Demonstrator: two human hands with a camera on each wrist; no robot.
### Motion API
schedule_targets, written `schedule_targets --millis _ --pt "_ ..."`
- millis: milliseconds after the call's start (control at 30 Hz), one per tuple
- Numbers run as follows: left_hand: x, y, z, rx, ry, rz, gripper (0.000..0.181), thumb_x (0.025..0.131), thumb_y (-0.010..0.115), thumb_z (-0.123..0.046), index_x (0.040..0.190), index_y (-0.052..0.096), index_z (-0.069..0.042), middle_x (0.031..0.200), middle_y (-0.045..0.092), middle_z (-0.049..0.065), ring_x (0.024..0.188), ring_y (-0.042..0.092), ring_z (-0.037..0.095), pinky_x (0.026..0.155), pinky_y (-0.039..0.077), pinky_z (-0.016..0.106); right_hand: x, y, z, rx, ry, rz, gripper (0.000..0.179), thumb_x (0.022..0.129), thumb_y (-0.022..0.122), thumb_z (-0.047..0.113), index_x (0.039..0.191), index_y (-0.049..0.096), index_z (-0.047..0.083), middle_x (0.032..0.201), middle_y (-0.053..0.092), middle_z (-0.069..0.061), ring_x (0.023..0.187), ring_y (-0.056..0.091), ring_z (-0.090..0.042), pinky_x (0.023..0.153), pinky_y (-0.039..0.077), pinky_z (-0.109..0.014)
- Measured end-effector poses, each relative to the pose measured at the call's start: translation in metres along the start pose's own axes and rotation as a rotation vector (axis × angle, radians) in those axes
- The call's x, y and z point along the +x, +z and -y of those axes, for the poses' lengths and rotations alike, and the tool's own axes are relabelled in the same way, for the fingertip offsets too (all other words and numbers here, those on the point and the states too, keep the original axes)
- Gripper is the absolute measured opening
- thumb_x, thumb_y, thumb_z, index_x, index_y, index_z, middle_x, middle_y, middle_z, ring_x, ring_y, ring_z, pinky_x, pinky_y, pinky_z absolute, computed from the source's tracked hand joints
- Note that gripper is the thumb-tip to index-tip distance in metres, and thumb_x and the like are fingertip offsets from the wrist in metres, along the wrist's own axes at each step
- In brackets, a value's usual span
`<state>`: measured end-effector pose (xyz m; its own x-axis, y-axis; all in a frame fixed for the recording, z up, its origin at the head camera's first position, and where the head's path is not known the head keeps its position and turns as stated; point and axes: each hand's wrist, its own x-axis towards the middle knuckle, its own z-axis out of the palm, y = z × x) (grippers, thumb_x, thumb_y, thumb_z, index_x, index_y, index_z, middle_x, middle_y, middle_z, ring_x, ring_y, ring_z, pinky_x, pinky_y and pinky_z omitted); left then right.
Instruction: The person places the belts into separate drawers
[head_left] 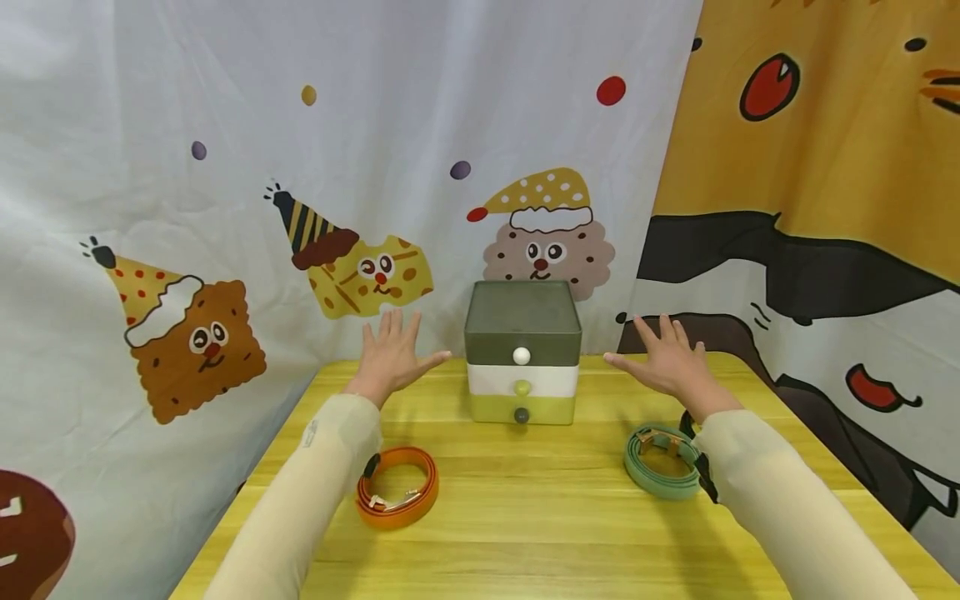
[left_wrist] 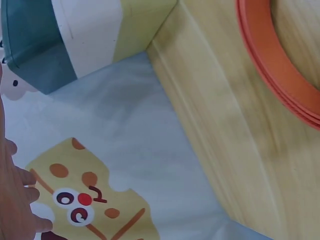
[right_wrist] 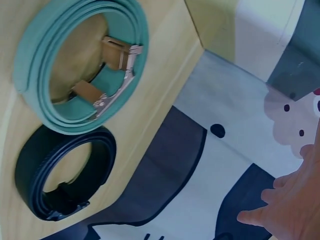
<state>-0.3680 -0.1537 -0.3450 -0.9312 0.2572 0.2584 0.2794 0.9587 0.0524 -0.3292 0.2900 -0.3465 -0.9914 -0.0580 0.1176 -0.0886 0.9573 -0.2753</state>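
My left hand (head_left: pixel 388 354) is held in the air with its fingers spread, left of a small stacked drawer box (head_left: pixel 522 308). On the box's other side my right hand (head_left: pixel 667 362) is raised the same way, touching nothing. A coiled orange belt (head_left: pixel 397 518) with a metal buckle lies below my left forearm. By my right sleeve lies a coiled green belt (head_left: pixel 670 489). Beside it, a coiled black belt (right_wrist: pixel 30 172) shows fully in the right wrist view; my right arm mostly covers it in the head view.
The drawer box stands at the back of the wood-grain table (head_left: pixel 517 508), its dark green, white and yellow-green tiers with round knobs facing me. Behind the table hangs a cartoon-printed curtain (head_left: pixel 405 125).
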Motion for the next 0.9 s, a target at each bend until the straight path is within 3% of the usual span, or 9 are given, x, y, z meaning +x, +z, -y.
schedule_targets --millis 567,900 --pt "0.011 -0.021 -0.015 -0.071 0.016 -0.029 0.101 0.088 0.039 -0.081 0.161 0.015 -0.015 0.162 0.011 0.023 0.149 0.011 0.041 0.115 0.005 0.065 0.012 -0.015 0.033 0.023 -0.045 -0.021 0.105 0.087 0.042 0.080 0.161 0.012 0.011 0.159 0.001 -0.035 0.143 0.005 -0.056 0.107 0.007 -0.075" --pt "0.015 -0.026 -0.030 -0.151 0.016 -0.040 0.100 0.088 0.040 -0.081 0.160 0.018 -0.015 0.163 0.016 0.019 0.148 0.016 0.038 0.116 0.015 0.061 0.020 -0.015 0.048 0.101 -0.058 -0.018 0.103 0.088 0.042 0.080 0.161 0.013 0.013 0.160 0.006 -0.031 0.143 0.013 -0.054 0.106 0.020 -0.074"
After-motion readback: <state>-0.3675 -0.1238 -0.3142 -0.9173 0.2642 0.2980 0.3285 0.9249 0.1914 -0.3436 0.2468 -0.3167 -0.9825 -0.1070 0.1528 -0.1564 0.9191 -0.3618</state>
